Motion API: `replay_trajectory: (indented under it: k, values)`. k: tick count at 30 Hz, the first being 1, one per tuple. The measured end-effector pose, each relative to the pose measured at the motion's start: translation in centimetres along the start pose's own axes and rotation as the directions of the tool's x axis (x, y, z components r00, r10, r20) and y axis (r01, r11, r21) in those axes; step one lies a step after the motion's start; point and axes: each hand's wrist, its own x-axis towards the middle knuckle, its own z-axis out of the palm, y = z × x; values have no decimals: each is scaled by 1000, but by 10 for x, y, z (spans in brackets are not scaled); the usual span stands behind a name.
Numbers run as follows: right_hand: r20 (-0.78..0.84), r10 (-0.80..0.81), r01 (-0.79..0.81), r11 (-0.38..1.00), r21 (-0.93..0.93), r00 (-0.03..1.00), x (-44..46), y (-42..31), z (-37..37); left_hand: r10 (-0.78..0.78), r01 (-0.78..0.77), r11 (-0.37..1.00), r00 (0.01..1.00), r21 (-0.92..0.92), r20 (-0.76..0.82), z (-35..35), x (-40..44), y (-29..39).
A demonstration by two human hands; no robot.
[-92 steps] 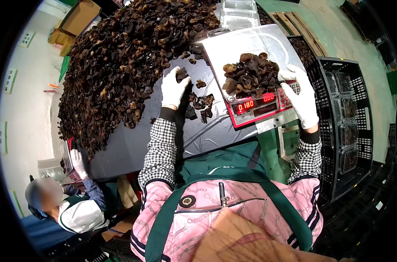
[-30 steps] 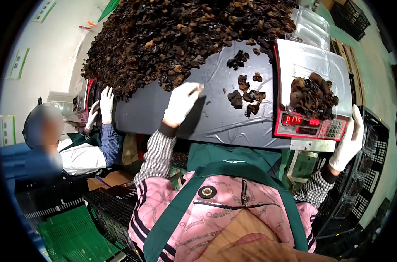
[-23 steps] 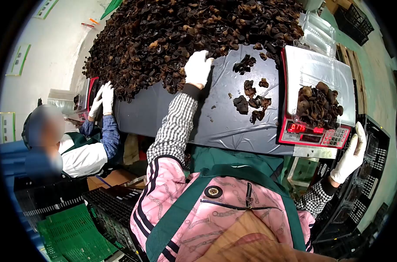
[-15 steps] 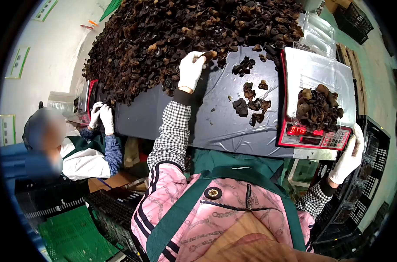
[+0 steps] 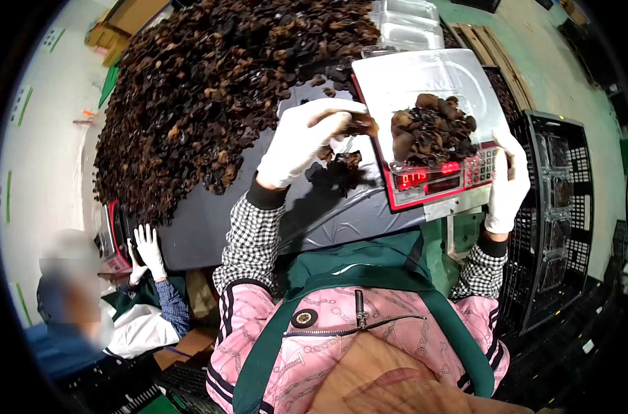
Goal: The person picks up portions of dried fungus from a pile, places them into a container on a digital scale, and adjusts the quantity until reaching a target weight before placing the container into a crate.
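Note:
My left hand (image 5: 307, 141), in a white glove, pinches a brown piece of wood ear mushroom (image 5: 360, 125) at the left edge of a red-framed digital scale (image 5: 424, 199). On the scale's metal plate sits a clear tray heaped with dark wood ear mushrooms (image 5: 435, 131); the red display seems to read 0.115. My right hand (image 5: 508, 181), gloved too, rests against the scale's right front corner beside the keypad, fingers stretched out and holding nothing. Below my left hand, a few loose mushroom pieces (image 5: 338, 171) lie on the dark table cover (image 5: 203, 234), partly hidden by it.
A large mushroom pile (image 5: 210, 90) covers the back and left of the table. Clear plastic trays (image 5: 410, 24) stand behind the scale. At right is a black crate (image 5: 559, 207) with clear packs. A co-worker's gloved hands (image 5: 147, 252) are beside another scale (image 5: 112, 238) at far left.
My left hand has moved right from the pile to the scale with the mushroom piece. The view has shifted rightward. My right hand stays by the scale's corner; the co-worker's hands have spread.

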Motion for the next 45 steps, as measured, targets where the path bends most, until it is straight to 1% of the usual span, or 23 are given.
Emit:
replay_trajectory:
  k: [3,4,6,8,11,14,15,19,20,22,23,24,26,31,32,33,34,36,38,40,43,44,45]
  values:
    - [10,-14,14,1000,17,1000,-2,-3,-2,124,-156,977,971,147,203,28,35,10]
    - [8,19,-20,1000,24,1000,-4,-2,-3,67,-118,976,963,184,260,36,49,14]
    - [-3,25,-25,999,22,1000,-6,-4,-6,321,-371,904,917,211,238,50,73,1]
    - [-19,32,-32,999,22,999,-8,-3,-9,357,-359,803,929,476,98,52,85,-2]
    - [-38,58,-59,998,-7,998,-9,4,-12,376,-243,805,915,542,-148,44,108,-21]
    - [-43,164,-160,983,92,986,-13,14,-12,360,-73,648,906,758,-221,32,134,-64]
    - [-26,187,-182,975,124,982,-14,17,-10,148,61,663,966,746,-211,32,137,-60]
    - [141,366,-388,901,196,920,-18,17,-6,114,64,814,957,578,-267,35,149,-69]
    - [186,375,-410,885,219,908,-20,25,-4,223,-32,828,935,560,-276,37,148,-72]
    - [267,437,-502,820,273,859,-21,19,-1,222,-89,923,918,375,-328,36,155,-74]
    - [299,461,-538,797,274,835,-21,18,1,157,-128,986,924,105,-349,35,157,-75]
    - [330,484,-573,773,273,810,-20,18,1,196,-209,978,903,7,-382,42,143,-46]
    - [366,490,-604,716,350,792,-21,21,2,99,-202,942,931,-269,-353,45,117,-9]
    - [386,508,-638,606,475,770,-22,25,4,326,-310,944,930,114,-168,49,48,-4]
    - [398,514,-648,559,518,760,-21,27,6,406,-378,908,901,180,-152,56,35,0]
    - [422,550,-690,510,513,720,-19,34,7,522,-470,780,853,413,-15,54,26,-1]
    - [411,549,-681,508,527,727,-18,32,7,518,-483,783,855,391,21,58,12,-7]
    - [391,549,-665,501,553,739,-17,26,6,550,-525,607,819,596,162,68,-6,-10]
    - [400,550,-674,509,535,733,-16,27,7,517,-470,601,845,646,134,80,-20,-13]
    - [402,563,-687,516,512,722,-15,28,8,479,-434,702,874,564,76,83,-22,-17]
    - [315,517,-604,643,471,796,-15,34,6,509,-428,770,859,473,-52,80,-13,-21]
    - [206,469,-511,759,403,859,-12,35,4,486,-413,823,867,390,-108,79,-9,-20]
    - [49,272,-276,938,208,961,-6,36,7,448,-372,857,880,357,-158,78,-2,-17]
